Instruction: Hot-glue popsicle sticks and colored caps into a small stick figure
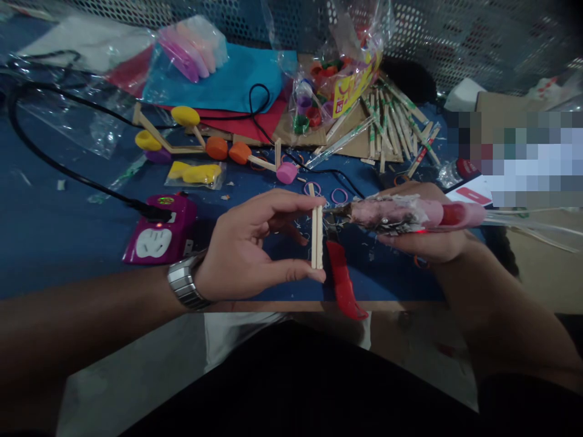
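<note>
Between thumb and fingertips, my left hand (255,249) pinches a short bundle of wooden sticks (317,238) by its ends, held upright above the table. My right hand (428,240) is wrapped round a pink hot glue gun (387,213) crusted with dried glue. The gun points left, its dark nozzle at or very near the upper part of the sticks. Clear glue sticks (523,221) trail from its back end. Below the nozzle lies a red-handled utility knife (341,279), reaching over the table's front edge. Most fingers of my right hand are hidden beneath the gun.
A purple power adapter (157,237) with a black cord sits at left. Behind are stick pieces joined with coloured caps (216,147), a yellow packet (195,174), a bag of caps (319,100) and a pile of wrapped chopsticks (392,121). Small rubber bands (339,195) lie nearby.
</note>
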A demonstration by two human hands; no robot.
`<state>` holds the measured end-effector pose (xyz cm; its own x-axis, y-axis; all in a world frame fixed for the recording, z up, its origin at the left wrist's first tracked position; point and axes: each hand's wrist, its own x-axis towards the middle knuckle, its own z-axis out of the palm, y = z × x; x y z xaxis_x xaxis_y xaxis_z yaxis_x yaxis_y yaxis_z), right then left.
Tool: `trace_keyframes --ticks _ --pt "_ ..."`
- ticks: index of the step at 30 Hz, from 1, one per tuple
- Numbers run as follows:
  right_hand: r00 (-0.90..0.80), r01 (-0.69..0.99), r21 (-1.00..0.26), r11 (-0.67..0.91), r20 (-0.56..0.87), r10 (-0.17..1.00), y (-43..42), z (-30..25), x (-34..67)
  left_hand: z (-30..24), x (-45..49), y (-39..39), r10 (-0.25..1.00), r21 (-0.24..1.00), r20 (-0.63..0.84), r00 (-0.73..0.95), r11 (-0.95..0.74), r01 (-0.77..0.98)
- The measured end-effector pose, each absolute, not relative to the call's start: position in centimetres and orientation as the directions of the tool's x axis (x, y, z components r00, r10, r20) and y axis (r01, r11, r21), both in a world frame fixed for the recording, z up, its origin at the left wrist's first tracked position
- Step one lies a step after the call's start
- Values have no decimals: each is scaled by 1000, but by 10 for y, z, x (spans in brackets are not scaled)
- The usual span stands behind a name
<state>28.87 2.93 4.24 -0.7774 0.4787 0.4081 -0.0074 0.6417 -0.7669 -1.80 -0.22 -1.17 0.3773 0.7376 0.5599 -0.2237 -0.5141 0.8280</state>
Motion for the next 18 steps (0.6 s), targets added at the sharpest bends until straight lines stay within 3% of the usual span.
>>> trace_keyframes --ticks 9,18 --pt "-822 1 -725 689 392 413 27 50 286 -11 -19 -2 732 830 557 393 -507 -233" --pt "-808 16 -723 691 398 435 32 45 288 -12 -19 -2 715 813 582 387 -532 -237"
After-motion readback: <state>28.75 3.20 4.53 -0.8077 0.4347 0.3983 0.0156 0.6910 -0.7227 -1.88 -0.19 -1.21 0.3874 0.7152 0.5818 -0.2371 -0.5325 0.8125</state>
